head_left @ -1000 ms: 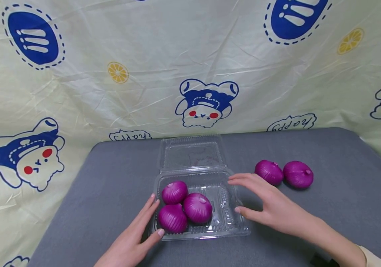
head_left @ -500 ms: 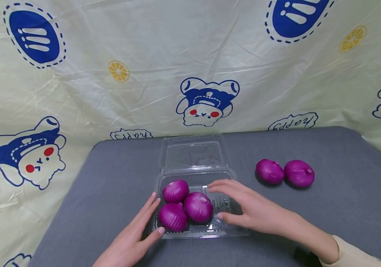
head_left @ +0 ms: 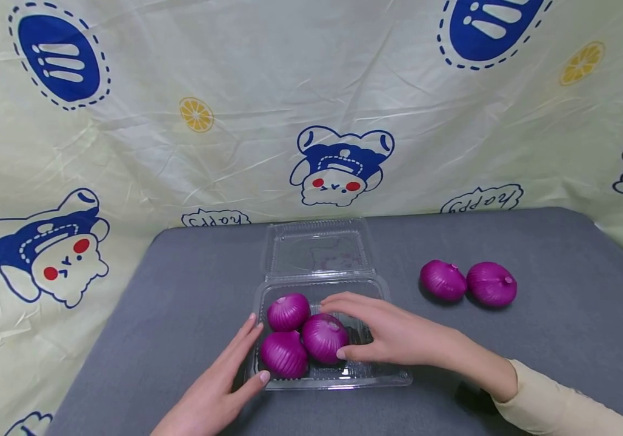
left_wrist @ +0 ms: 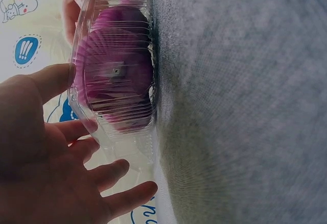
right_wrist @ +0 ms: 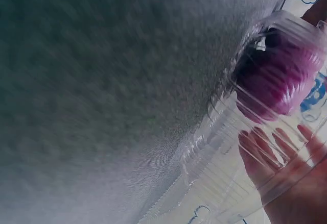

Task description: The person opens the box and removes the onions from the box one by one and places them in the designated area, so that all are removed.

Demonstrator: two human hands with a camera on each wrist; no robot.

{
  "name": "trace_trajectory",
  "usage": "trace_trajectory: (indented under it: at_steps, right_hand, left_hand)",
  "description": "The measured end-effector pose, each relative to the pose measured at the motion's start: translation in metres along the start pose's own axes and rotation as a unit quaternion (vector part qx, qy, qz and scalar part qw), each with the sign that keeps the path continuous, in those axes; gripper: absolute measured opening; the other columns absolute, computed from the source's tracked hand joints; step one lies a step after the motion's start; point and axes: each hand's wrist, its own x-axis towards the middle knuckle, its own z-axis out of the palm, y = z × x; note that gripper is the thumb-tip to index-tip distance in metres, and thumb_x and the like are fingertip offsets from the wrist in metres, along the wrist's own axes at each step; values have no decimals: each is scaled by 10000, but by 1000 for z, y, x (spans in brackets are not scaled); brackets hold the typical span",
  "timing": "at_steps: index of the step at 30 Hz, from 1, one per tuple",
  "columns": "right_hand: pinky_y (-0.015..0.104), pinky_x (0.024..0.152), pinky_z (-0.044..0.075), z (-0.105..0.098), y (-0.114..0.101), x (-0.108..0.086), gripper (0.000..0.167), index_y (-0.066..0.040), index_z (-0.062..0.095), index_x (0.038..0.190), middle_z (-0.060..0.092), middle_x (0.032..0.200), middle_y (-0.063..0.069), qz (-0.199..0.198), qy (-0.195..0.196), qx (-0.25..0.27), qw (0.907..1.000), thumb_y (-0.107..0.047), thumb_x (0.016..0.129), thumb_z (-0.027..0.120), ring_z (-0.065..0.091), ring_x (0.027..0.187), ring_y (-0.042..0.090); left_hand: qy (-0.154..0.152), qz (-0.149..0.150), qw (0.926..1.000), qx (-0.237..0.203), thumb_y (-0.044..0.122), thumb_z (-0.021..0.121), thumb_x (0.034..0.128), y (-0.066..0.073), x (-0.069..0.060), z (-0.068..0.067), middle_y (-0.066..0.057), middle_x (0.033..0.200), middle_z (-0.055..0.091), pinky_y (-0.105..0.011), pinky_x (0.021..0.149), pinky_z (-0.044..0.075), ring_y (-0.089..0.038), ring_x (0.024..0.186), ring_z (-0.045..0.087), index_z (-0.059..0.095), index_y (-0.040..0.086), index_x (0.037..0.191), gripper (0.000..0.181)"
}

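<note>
Three purple onions sit together in the left part of a clear plastic clamshell box [head_left: 366, 381]: a rear one [head_left: 288, 312], a front one [head_left: 284, 355] and a right one [head_left: 324, 339]. My right hand [head_left: 379, 330] reaches over the box's right side, its thumb and fingers spread around the right onion. The thumb tip overlaps that onion's edge; in the right wrist view the fingers [right_wrist: 255, 152] show through the plastic just beside it. My left hand [head_left: 216, 384] rests its extended fingers and thumb against the box's left rim, as the left wrist view confirms.
Two more purple onions, a nearer-left one [head_left: 443, 281] and a right one [head_left: 492, 284], lie side by side right of the box. The box's lid [head_left: 319, 248] lies back behind it. A grey cloth [head_left: 197, 272] covers the table; a printed curtain [head_left: 246, 163] hangs behind.
My right hand has moved left from beyond the box's right rim to the right onion. My left hand stays at the left rim, and the onions keep their places.
</note>
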Motion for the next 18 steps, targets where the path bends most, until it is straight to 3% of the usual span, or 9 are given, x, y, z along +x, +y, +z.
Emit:
trace_trajectory:
  at_steps: [5, 12, 18]
  right_hand:
    - [405, 950, 497, 0, 3, 10, 668, -245, 502, 1424, 471, 1426, -123, 67, -235, 105, 9996, -523, 855, 715, 465, 1273, 115]
    - [341, 874, 520, 5, 6, 15, 684, -326, 488, 1395, 536, 1343, -130, 125, -380, -214, 9990, -545, 805, 755, 540, 1151, 84]
    - [341, 852, 527, 7, 5, 15, 709, -349, 464, 1417, 540, 1341, -120, 155, -443, -393, 9981, -504, 797, 771, 547, 1144, 90]
  left_hand:
    - [-26, 0, 10000, -23, 573, 579, 928, 0, 0, 0, 146, 1622, 116, -550, 1119, 261, -181, 1472, 179, 300, 257, 1560, 760]
    - [-7, 12, 10000, -37, 575, 585, 923, -1, 0, 0, 154, 1619, 124, -560, 1108, 278, -185, 1470, 190, 304, 274, 1558, 757]
    - [17, 46, 10000, -53, 578, 583, 923, -1, -1, 0, 168, 1617, 120, -560, 1108, 278, -177, 1470, 187, 298, 286, 1559, 755]
